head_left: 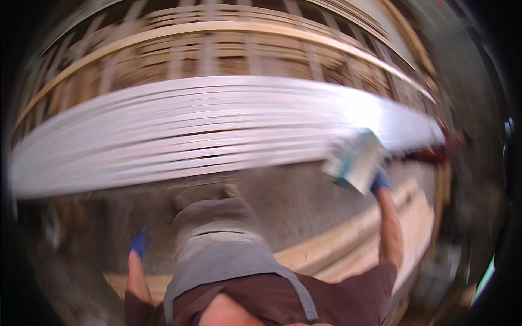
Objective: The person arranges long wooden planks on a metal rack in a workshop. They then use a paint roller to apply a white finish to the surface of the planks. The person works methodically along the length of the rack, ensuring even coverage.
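My right hand (380,180), in a blue glove, grips a boxy white-and-teal container (354,162) at its lower right side. Motion smears the container, so its exact kind does not show. It is held tilted over the near edge of a row of long white-coated boards (179,127), which lie side by side across the view. Away from the boards, my left hand (139,243), also blue-gloved, hangs low on the left with nothing visible in it. Its fingers look loosely apart, though blurred.
Behind the white boards stands wooden racking with stacked slats (217,49) and a long pale rail (234,27). Bare timber boards (348,244) lie near my right side. Another person (448,144) in dark red is at the boards' far right end.
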Demonstrator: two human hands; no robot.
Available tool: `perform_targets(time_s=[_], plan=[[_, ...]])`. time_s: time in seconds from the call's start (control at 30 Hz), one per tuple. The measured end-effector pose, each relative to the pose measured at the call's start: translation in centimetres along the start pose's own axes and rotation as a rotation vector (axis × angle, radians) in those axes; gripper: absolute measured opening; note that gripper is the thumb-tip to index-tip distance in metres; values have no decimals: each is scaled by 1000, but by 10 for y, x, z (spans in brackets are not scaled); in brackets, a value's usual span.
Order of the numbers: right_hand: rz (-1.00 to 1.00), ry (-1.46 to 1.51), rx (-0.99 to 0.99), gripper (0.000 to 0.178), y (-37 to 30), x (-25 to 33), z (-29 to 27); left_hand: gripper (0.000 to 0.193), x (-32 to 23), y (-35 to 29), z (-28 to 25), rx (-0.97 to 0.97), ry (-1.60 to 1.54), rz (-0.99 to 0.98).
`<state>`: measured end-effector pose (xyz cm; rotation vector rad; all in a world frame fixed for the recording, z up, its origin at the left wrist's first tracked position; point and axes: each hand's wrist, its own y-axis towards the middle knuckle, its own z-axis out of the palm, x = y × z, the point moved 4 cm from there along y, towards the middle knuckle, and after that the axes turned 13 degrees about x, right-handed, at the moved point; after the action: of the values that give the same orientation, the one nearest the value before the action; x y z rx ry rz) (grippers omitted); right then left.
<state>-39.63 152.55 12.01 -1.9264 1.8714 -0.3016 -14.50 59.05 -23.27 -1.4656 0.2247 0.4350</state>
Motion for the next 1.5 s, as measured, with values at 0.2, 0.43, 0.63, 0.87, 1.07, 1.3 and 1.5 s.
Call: perform_targets(time_s=[0.2, 0.43, 0.63, 0.87, 1.07, 1.3, 1.5], plan=[[-25, 199, -35, 35, -16, -136, 40, 39, -6, -25, 105, -4, 9, -50], [-270, 1145, -66, 32, 111, 12, -12, 42, 47, -69, 111, -67, -188, -68], [-468, 762, -186, 26, 101, 325, -80, 37, 104, -95, 44, -158, -503, -8], [-644, 144, -218, 19, 124, 611, -143, 40, 184, -149, -44, -249, -745, -46], [-800, 123, -133, 21, 101, 835, -187, 47, 209, -171, -106, -309, -890, -37], [-1076, 149, -148, 20, 112, 988, -212, 39, 197, -150, -156, -344, -965, 156], [-1076, 183, -33, 20, 79, 1168, -234, 40, 209, -131, -210, -180, -938, 42]])
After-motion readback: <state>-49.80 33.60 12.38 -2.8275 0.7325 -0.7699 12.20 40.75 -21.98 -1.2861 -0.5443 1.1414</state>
